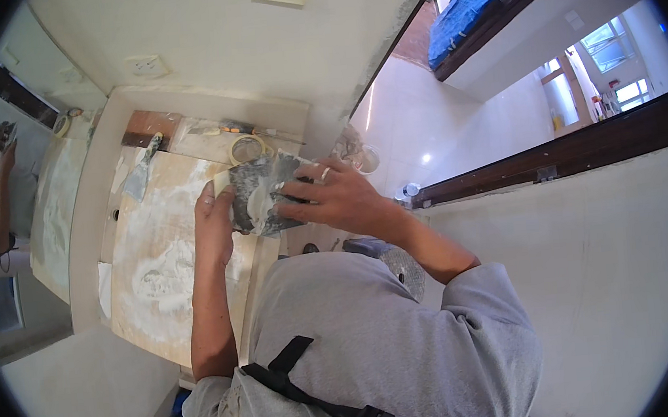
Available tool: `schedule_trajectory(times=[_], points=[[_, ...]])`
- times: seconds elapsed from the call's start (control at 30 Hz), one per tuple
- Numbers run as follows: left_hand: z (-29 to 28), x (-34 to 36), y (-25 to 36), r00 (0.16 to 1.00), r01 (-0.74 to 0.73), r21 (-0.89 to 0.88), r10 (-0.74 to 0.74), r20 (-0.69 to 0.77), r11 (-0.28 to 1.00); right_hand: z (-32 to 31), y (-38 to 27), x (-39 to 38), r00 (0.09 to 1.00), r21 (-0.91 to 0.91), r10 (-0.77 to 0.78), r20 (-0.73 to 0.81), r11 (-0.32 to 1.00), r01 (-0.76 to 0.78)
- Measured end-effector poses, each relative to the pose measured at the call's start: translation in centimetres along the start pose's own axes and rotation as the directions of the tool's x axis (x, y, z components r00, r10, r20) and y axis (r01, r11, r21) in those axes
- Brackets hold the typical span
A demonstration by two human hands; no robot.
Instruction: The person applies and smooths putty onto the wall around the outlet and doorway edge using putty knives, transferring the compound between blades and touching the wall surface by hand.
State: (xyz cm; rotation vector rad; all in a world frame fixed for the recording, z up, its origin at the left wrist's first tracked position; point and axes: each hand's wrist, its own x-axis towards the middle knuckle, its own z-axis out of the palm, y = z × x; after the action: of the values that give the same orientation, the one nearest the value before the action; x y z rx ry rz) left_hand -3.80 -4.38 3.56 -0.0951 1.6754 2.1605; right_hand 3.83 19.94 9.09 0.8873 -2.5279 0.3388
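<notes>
A dark, shiny flat piece (246,186), smeared with white paste, is held between my hands over the right side of a wooden board. Its exact kind is unclear. My left hand (214,215) is closed on its left edge, thumb on top beside a pale yellow strip. From the right, my right hand (341,196) lies over the other end, fingers bent onto it and the thumb hidden. White smears mark its fingertips, and a ring sits on one finger. Just beyond the piece lies a roll of yellowish tape (249,147).
White powder covers much of the wooden board (136,261). A putty knife (144,168) lies at its far left. A mirror (13,213) stands at the left, a wall socket (146,66) is behind, and a dark-framed opening (490,171) is at the right.
</notes>
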Motion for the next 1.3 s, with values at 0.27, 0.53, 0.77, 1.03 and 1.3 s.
schedule_trajectory(times=[0.27, 0.53, 0.77, 1.03, 1.3], points=[[-0.5, 0.2, -0.8, 0.959, -0.117, -0.18, 0.065, -0.275, 0.977, -0.6, 1.6, -0.9, 0.946, 0.203, 0.181, 0.268, 0.95, -0.239], [2.6, -0.5, -3.8, 0.96, -0.08, -0.363, -0.026, -0.278, 0.928, 4.5, -4.6, 0.1, 0.877, 0.515, 0.455, -0.153, 0.794, -0.322], [0.3, -0.2, -3.1, 0.952, -0.087, -0.366, -0.031, -0.305, 0.927, 4.6, -0.8, -3.1, 0.845, 0.208, 0.494, 0.207, 0.821, -0.531], [3.1, -0.3, -4.9, 0.953, -0.151, -0.331, 0.048, -0.3, 0.932, 4.4, -3.6, -1.7, 0.755, 0.655, 0.653, 0.059, 0.546, -0.523], [2.2, -0.9, -2.3, 0.981, -0.128, -0.4, 0.057, -0.184, 0.907, 5.1, 1.0, -6.6, 0.831, 0.299, 0.48, 0.279, 0.779, -0.551]])
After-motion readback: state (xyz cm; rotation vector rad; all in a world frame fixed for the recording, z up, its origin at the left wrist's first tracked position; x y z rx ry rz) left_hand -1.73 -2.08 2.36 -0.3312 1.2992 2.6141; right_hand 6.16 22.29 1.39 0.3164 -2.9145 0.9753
